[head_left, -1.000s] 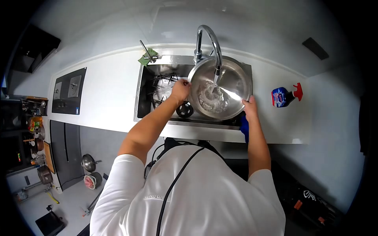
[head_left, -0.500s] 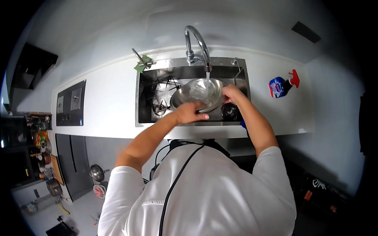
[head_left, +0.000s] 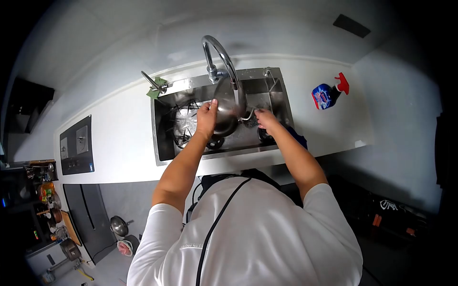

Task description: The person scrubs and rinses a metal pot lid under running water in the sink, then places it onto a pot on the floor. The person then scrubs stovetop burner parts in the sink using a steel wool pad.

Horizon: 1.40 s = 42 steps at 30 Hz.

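In the sink [head_left: 238, 147] a shiny metal bowl [head_left: 226, 118] is tilted steeply under the running faucet [head_left: 220, 47]. My left hand [head_left: 207, 119] grips its left rim, thumb pointing up. On the bowl's lower right side my right hand [head_left: 265, 120] is closed at a bright curved edge; blur hides its exact hold. A dark, mesh-like patch [head_left: 250, 123] shows between that hand and the bowl. Black wire pan supports [head_left: 183, 136] lie on the left of the sink. A black round part [head_left: 265, 137] sits below my right hand, another [head_left: 215, 142] under the bowl.
A blue spray bottle [head_left: 329, 93] with a red trigger stands on the counter to the right. A green cloth [head_left: 156, 88] hangs by a small tap [head_left: 151, 80] at the sink's back left corner. A cooktop panel [head_left: 77, 145] is set in the counter on the left.
The bowl has gone from lying nearly flat to standing steeply tilted. My left hand has moved from its front edge up to the left rim. The view has shifted somewhat.
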Tool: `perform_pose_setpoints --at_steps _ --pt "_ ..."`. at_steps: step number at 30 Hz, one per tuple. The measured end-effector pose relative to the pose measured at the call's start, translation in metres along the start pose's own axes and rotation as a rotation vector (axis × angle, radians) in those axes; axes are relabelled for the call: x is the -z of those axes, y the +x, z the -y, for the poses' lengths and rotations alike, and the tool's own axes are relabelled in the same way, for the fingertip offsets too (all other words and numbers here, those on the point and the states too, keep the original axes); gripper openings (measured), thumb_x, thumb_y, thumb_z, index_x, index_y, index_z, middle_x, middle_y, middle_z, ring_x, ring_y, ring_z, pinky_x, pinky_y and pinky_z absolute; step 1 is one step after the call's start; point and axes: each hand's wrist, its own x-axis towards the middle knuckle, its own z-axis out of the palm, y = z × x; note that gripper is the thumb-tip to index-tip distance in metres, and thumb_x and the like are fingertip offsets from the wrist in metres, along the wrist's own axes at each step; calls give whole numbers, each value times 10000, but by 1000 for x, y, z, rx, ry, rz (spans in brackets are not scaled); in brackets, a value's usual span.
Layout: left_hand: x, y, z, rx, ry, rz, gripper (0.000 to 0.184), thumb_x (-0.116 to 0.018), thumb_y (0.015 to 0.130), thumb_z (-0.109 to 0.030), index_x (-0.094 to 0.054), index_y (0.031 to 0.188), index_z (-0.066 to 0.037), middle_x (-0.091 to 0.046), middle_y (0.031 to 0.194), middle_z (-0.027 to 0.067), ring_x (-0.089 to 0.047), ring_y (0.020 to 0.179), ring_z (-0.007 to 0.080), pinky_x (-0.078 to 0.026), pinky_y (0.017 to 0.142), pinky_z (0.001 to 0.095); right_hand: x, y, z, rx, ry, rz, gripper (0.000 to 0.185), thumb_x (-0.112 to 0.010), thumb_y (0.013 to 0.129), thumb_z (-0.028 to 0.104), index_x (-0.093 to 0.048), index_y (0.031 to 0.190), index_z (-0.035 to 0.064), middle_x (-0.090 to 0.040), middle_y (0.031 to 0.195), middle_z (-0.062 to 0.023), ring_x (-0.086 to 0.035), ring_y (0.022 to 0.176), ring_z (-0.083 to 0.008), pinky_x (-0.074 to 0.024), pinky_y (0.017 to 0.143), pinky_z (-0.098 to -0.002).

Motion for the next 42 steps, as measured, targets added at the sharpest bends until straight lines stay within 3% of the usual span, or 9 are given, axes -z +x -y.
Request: perform_pose_setpoints --at_steps 3,8,11,13,18,22,26,37,42 --pt "-14 -7 -11 70 -286 -114 427 -608 1061 -414 -687 943 -12 -664 824 31 -552 732 127 -490 706 297 -4 -14 11 -74 221 124 331 -632 1036 381 -615 1174 82 -690 1040 -89 -677 898 -231 -566 799 -364" --pt "-4 2 34 233 -648 49 642 -494 1059 -571 -573 1314 13 -658 1285 166 -654 1143 302 -522 1037 485 -9 -17 35 -3 384 148 246 -695 1004 329 -634 1055 95 -693 926 -42 -652 774 -149 -538 669 -301" --pt "-7 -16 42 346 -852 55 702 -455 1050 -614 -536 1374 3 -629 1352 173 -634 1202 322 -514 1052 513 -13 -16 44 61 326 129 204 -697 1004 288 -635 1009 93 -687 895 -29 -621 727 -131 -500 616 -291" --pt "-1 -11 77 367 -680 57 676 -414 1069 -591 -496 1428 -24 -598 1415 158 -606 1256 341 -487 1078 548 -19 -20 51 108 238 125 192 -694 1006 273 -636 970 93 -681 883 -23 -593 704 -121 -485 609 -280" --pt "2 -2 108 739 -544 100 467 -360 1125 -415 -518 1403 -74 -617 1381 121 -625 1196 335 -517 967 544 -38 -43 61 268 -103 39 248 -699 996 248 -614 883 46 -643 819 -31 -531 681 -119 -456 609 -294" --pt "-1 -4 114 775 -365 111 418 -334 1103 -335 -520 1387 -90 -622 1325 133 -626 1137 367 -515 949 523 -46 -48 52 440 -416 -57 332 -736 929 301 -629 910 -13 -655 812 -177 -607 729 -323 -471 700 -451" --pt "6 -7 133 826 -399 111 401 -345 1091 -315 -518 1369 -84 -618 1313 159 -625 1111 384 -517 961 533 -50 -64 60 523 -547 -23 318 -708 946 301 -651 980 -10 -677 872 -212 -646 818 -395 -484 763 -467" --pt "89 -41 119 732 -278 30 490 -387 1111 -498 -535 1347 -95 -648 1231 155 -654 1069 359 -561 896 508 -79 -24 14 395 -108 150 243 -696 984 232 -641 921 4 -681 809 -77 -604 671 -179 -459 593 -355" --pt "102 -51 59 651 -212 -94 296 -516 1090 -275 -524 1316 -85 -656 1165 84 -673 1040 300 -544 960 471 -84 -24 23 226 128 260 211 -663 1014 224 -631 931 33 -675 843 -46 -526 608 -113 -416 541 -293"
